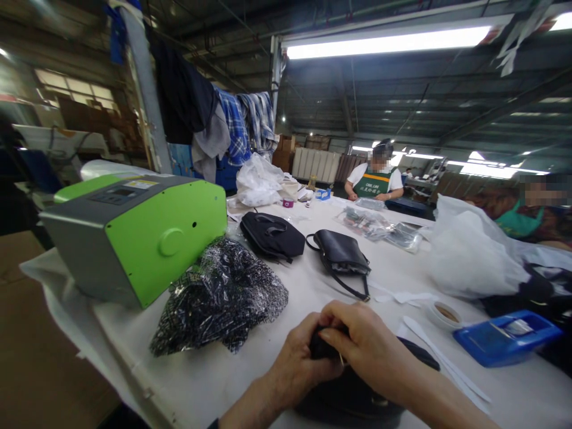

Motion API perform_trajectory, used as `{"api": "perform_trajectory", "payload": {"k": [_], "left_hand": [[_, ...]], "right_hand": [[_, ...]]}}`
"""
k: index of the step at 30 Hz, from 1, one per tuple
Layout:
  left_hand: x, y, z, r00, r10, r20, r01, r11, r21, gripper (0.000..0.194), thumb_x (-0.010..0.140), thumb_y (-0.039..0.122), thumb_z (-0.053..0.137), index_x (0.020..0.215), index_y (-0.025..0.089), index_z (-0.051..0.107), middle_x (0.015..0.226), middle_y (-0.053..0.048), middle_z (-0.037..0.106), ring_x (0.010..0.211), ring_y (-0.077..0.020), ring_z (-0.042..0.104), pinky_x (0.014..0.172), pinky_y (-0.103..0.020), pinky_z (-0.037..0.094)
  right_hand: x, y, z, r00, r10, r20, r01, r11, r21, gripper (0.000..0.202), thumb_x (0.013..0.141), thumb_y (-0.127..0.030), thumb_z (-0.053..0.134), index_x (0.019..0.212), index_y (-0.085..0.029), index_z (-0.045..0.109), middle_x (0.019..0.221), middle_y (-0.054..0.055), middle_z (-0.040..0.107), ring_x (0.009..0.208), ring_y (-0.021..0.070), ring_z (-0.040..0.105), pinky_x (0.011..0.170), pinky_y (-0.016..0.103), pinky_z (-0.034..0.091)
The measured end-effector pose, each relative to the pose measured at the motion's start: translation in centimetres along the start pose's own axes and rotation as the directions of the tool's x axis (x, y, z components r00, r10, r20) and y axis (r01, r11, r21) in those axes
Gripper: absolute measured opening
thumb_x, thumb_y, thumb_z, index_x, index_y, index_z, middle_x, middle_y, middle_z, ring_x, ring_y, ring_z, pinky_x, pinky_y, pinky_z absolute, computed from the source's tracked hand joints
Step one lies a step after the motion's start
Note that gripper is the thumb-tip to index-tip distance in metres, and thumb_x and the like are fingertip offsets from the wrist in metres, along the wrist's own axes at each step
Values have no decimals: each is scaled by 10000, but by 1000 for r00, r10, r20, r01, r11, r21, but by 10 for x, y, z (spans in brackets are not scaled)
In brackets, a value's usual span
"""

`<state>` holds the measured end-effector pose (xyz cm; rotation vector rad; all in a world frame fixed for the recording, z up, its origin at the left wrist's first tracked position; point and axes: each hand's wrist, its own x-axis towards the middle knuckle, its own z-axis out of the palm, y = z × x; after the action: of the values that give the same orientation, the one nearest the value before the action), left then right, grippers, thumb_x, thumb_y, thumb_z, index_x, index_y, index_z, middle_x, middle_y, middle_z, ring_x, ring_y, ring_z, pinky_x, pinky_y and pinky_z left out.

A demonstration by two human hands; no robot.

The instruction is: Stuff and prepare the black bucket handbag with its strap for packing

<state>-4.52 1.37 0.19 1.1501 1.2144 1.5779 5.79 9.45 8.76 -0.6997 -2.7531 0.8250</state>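
Observation:
At the table's front edge lies a black bag [346,400], partly covered by my hands and forearms. My left hand [301,356] is closed around a bunched black part of it. From the right, my right hand [361,336] pinches the same part, its fingertips touching my left fingers. A small gold-coloured piece shows between the hands; its kind I cannot make out. Beyond them sits a black shoulder bag [344,250] with its strap loose on the table. Left of that is a black fabric bag [272,234] with handles.
Crumpled black-and-clear patterned plastic [227,298] lies beside a green and grey machine [174,238]. On the right are a tape roll [445,314], a blue tape dispenser [504,338], white strips [440,354] and a white plastic bag [473,256]. Two people sit across the table [308,286].

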Motion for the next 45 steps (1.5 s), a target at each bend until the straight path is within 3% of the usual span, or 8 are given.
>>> {"api": "perform_trajectory", "payload": {"k": [5, 13, 19, 25, 29, 33, 41, 45], "left_hand": [[-1, 4, 0, 997, -71, 28, 72, 997, -5, 374, 565, 140, 637, 931, 174, 568, 769, 39, 523, 718, -150, 427, 634, -247, 343], [2, 3, 0, 998, -59, 32, 57, 997, 42, 407, 589, 151, 643, 986, 182, 563, 815, 35, 544, 769, -161, 451, 678, -257, 343], [1, 0, -2, 998, -46, 50, 46, 999, 5, 427, 583, 141, 657, 999, 178, 570, 848, 28, 572, 782, -167, 475, 684, -256, 363], [-1, -5, -7, 999, -5, 33, 7, 999, -53, 561, 570, 153, 745, 1098, 198, 562, 982, 4, 621, 933, -221, 525, 802, -287, 392], [-5, -3, -12, 993, 80, 91, -63, 982, -176, 558, 655, 217, 713, 1186, 219, 541, 1125, -21, 606, 1083, -249, 498, 925, -317, 358], [-6, -6, -18, 996, 18, 90, 23, 903, -428, 340, 789, 254, 569, 1121, 211, 632, 1102, -43, 645, 1084, -238, 522, 967, -331, 332], [4, -11, -23, 971, -146, 190, 228, 802, -552, 404, 609, 231, 737, 1007, 171, 701, 906, -63, 706, 876, -210, 616, 854, -293, 399], [9, -4, -14, 963, -259, 69, 254, 801, -543, 385, 496, 113, 646, 873, 124, 723, 745, -45, 694, 687, -160, 598, 684, -243, 412]], "right_hand": [[3, 15, -1, 993, 56, 101, -104, 803, 587, 87, 665, -242, 620, 698, -163, 601, 646, -21, 575, 619, 124, 495, 573, 234, 370], [1, 30, 6, 993, 87, 75, -111, 563, 819, 130, 628, -230, 725, 693, -168, 630, 630, -46, 583, 599, 85, 484, 552, 194, 355], [3, 25, 4, 998, 55, 38, -66, 709, 702, 130, 670, -268, 670, 701, -165, 597, 638, -39, 563, 604, 98, 481, 555, 206, 362], [3, 9, -6, 999, -36, 7, 33, 972, 231, 80, 783, -224, 530, 769, -181, 597, 705, -2, 608, 692, 156, 539, 643, 269, 388], [-1, 10, -6, 1000, -15, -12, 16, 997, 75, 96, 818, -259, 523, 802, -198, 595, 786, 8, 629, 787, 183, 539, 709, 298, 373], [-3, 16, -2, 1000, -22, -1, 21, 986, 164, 154, 846, -295, 488, 775, -190, 575, 754, 0, 592, 734, 159, 530, 660, 265, 380], [2, 24, 3, 999, -26, -30, 33, 968, 250, 166, 824, -316, 513, 743, -183, 572, 701, -12, 564, 678, 143, 507, 610, 244, 373], [2, 24, 5, 998, -42, -48, 52, 968, 245, 154, 819, -296, 518, 734, -182, 576, 695, -8, 572, 684, 148, 513, 623, 252, 382]]}}
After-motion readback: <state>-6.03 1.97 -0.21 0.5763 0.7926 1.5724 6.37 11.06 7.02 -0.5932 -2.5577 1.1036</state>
